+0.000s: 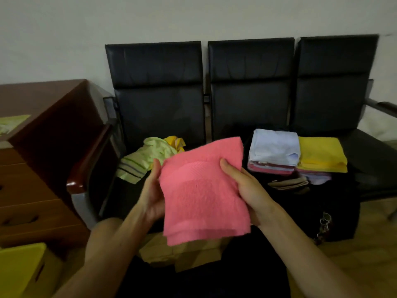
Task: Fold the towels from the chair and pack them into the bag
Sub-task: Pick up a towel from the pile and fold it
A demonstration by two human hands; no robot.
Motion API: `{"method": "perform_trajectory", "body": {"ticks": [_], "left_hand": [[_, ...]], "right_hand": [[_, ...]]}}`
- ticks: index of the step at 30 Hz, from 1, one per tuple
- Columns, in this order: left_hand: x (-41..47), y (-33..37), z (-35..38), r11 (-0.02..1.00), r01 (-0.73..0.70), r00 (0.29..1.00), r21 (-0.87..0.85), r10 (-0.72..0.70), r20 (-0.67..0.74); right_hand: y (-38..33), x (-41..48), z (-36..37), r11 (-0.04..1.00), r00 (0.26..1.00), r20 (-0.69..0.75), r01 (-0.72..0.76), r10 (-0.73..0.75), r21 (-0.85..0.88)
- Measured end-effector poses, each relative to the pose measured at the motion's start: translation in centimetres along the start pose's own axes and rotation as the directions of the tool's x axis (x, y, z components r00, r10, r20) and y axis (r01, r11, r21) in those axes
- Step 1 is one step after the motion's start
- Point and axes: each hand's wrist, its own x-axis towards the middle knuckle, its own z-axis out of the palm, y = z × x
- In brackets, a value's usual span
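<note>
Folded pink towel [202, 190] is up in the air in front of the chair [159, 82]. Its long axis runs from near me away toward the seats, far end leaning a bit right. Left hand [151, 190] grips its left edge, and right hand [249, 188] pinches the right edge with the thumb on top.

The open black bag [335, 203] just right of it holds two folded stacks side by side, with a blue towel [275, 145] topping one and a yellow towel [320, 153] the other. A crumpled green towel [148, 155] lies on the left seat.
</note>
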Motion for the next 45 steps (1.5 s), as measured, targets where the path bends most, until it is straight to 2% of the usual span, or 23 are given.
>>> {"method": "perform_trajectory", "body": {"ticks": [3,5,7,9,11,14,17,22,26,30,33,36,39,42,43,45], "left_hand": [[1.5,-3.0,0.7,0.999,-0.003,1.000,-0.032,0.003,-0.006],[2.9,-3.6,1.3,0.996,0.092,0.996,0.019,-0.092,-0.010],[5.1,-3.9,1.7,0.941,0.271,0.963,0.203,-0.264,-0.063],[7.2,-4.3,1.9,0.837,0.387,0.922,0.387,-0.366,-0.129],[9.4,-5.1,2.4,0.748,0.404,0.911,0.527,-0.382,-0.156],[13.1,-6.4,4.0,0.706,0.429,0.895,0.563,-0.418,-0.158],[18.1,-7.4,6.5,0.694,0.391,0.911,0.604,-0.386,-0.145],[28.2,-7.0,11.2,0.745,0.258,0.963,0.616,-0.250,-0.101],[35.8,-7.3,13.2,0.730,0.228,0.971,0.644,-0.218,-0.097],[40.9,-9.2,13.4,0.707,0.236,0.971,0.667,-0.196,-0.136],[42.8,-11.1,12.5,0.644,0.236,0.971,0.728,-0.181,-0.155],[43.5,-12.3,11.5,0.609,0.246,0.969,0.754,-0.185,-0.166],[44.0,-12.6,10.6,0.597,0.224,0.974,0.770,-0.168,-0.153],[43.9,-11.7,10.1,0.596,0.237,0.971,0.768,-0.122,-0.205],[43.5,-11.1,9.9,0.595,0.253,0.966,0.763,-0.115,-0.231],[42.0,-9.1,9.4,0.570,0.256,0.963,0.781,-0.083,-0.256]], "right_hand": [[-0.9,0.9,-2.4,0.999,0.999,-0.053,-0.008,0.011,0.051],[-1.3,1.5,-4.8,0.998,0.994,-0.104,-0.022,0.028,0.056],[-1.2,2.1,-7.5,0.997,0.988,-0.138,-0.061,0.066,0.042],[-0.4,2.8,-10.5,0.994,0.977,-0.182,-0.110,0.112,0.020],[0.7,3.4,-13.4,0.986,0.960,-0.234,-0.165,0.156,-0.018],[1.5,4.6,-17.3,0.968,0.927,-0.308,-0.245,0.215,-0.061],[-0.2,7.2,-20.8,0.973,0.919,-0.365,-0.201,0.149,-0.111],[-7.6,14.3,-26.3,0.953,0.893,-0.433,-0.011,-0.127,-0.304],[-11.0,19.9,-30.9,0.916,0.885,-0.416,0.027,-0.208,-0.400],[-10.0,24.2,-35.6,0.874,0.868,-0.454,-0.052,-0.200,-0.484],[-8.4,25.4,-37.7,0.816,0.844,-0.496,-0.133,-0.204,-0.563],[-7.1,25.9,-38.6,0.732,0.818,-0.521,-0.197,-0.244,-0.652],[-6.4,26.1,-38.6,0.700,0.803,-0.538,-0.230,-0.256,-0.676],[-6.8,25.9,-37.6,0.659,0.761,-0.600,-0.323,-0.246,-0.679],[-7.0,25.6,-36.9,0.605,0.742,-0.617,-0.372,-0.263,-0.704],[-7.4,24.6,-35.0,0.387,0.685,-0.614,-0.482,-0.394,-0.786]]}}
